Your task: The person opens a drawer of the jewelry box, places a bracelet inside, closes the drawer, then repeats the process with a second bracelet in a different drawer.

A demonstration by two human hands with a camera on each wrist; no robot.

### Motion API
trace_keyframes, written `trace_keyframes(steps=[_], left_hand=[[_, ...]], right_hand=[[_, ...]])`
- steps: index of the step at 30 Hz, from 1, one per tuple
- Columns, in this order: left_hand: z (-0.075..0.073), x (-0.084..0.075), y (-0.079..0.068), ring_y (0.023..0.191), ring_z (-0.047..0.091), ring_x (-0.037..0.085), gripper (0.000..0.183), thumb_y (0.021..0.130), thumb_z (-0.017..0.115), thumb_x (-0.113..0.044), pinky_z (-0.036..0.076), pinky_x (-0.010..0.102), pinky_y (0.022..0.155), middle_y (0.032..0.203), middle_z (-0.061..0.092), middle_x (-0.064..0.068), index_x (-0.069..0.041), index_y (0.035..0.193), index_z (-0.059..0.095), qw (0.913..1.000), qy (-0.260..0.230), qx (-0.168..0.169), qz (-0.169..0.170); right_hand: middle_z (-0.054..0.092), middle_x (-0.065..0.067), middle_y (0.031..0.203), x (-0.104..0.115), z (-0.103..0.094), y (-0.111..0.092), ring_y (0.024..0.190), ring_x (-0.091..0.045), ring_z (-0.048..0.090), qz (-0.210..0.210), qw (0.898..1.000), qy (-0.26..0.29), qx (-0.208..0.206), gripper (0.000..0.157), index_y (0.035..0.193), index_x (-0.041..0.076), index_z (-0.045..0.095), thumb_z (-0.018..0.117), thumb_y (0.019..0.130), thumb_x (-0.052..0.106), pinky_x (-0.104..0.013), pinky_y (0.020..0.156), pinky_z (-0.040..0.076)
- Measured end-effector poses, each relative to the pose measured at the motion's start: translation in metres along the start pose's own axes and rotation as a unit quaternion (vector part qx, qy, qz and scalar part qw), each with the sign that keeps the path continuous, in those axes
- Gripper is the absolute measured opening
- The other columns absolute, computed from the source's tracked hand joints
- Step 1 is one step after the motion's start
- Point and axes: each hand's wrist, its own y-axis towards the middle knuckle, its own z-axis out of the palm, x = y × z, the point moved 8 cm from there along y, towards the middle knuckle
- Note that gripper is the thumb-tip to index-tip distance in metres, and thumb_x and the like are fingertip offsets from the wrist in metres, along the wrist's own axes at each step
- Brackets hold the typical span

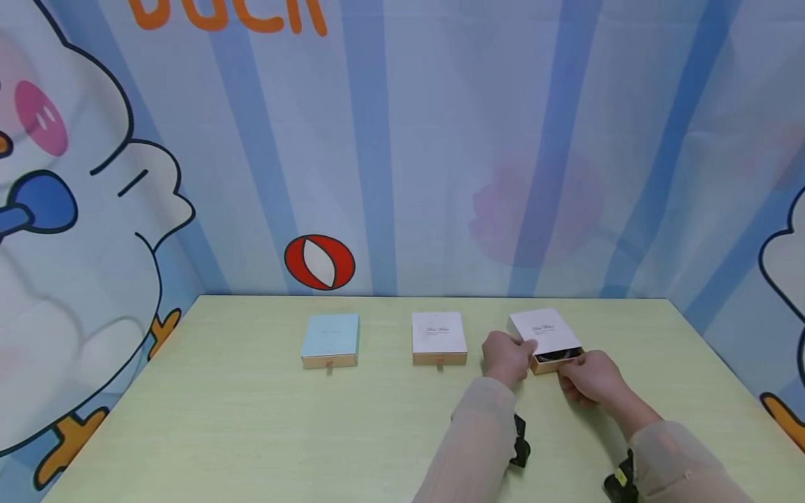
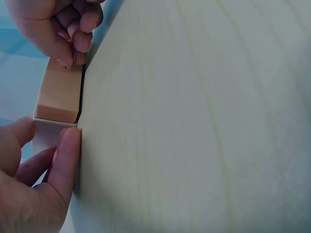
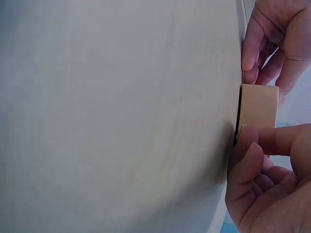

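At the right of the table, a white drawer box (image 1: 546, 331) sits turned at an angle, its tan drawer (image 1: 546, 365) slid partly out. Something dark shows inside the opening. My left hand (image 1: 506, 356) grips the white sleeve (image 2: 44, 133) at its left front corner, thumb and fingers on either side. With thumb and forefinger, my right hand (image 1: 591, 379) pinches the small pull tab at the drawer's front. In the right wrist view, the drawer front (image 3: 259, 104) lies between both hands, and the right fingers cover the tab.
A second white box (image 1: 439, 334) with a tan front and small tab stands left of my hands. Farther left is a light blue box (image 1: 330, 335) of the same kind. The pale wooden table (image 1: 264, 433) ends at a printed blue backdrop (image 1: 428, 175).
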Motion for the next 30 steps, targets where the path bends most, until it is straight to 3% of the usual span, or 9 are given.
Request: trace_keyframes(steps=[30], left_hand=[[0.0016, 0.0010, 0.0038, 0.046, 0.051, 0.013, 0.021, 0.079, 0.076, -0.024, 0.040, 0.025, 0.046, 0.065, 0.058, 0.001, -0.009, 0.072, 0.064, 0.9999, -0.010, -0.006, -0.003]], right_hand=[[0.055, -0.001, 0.055, 0.0059, 0.0005, 0.0056, 0.049, -0.012, 0.052, -0.004, 1.000, 0.003, -0.017, 0.032, 0.063, 0.005, 0.060, 0.049, 0.090, 0.017, -0.027, 0.046, 0.045]])
